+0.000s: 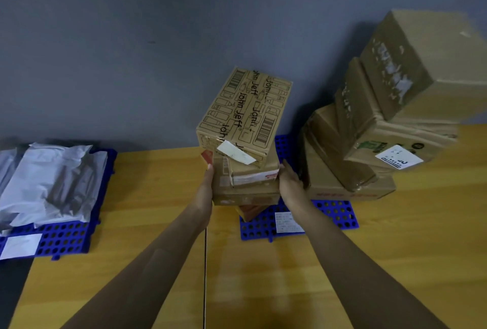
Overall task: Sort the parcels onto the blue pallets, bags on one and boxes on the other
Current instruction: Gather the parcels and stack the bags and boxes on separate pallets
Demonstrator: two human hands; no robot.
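Note:
A stack of several cardboard boxes rises from the right blue pallet (334, 216); a printed "John Jeff" box (243, 115) lies on top, tilted. My left hand (207, 189) presses flat against the left side of the plain box (245, 194) low in the stack. My right hand (290, 183) presses with straight fingers against the stack's right side. Beside it a taller pile of large boxes (390, 118) leans on the same pallet. Several grey and white bags (50, 183) lie on the left blue pallet (63, 236).
Both pallets sit on a yellow wooden table (263, 276) against a grey wall (158, 39). A white paper label (288, 222) lies on the right pallet, another label (21, 245) on the left pallet. The table's left edge drops off near the bag pallet.

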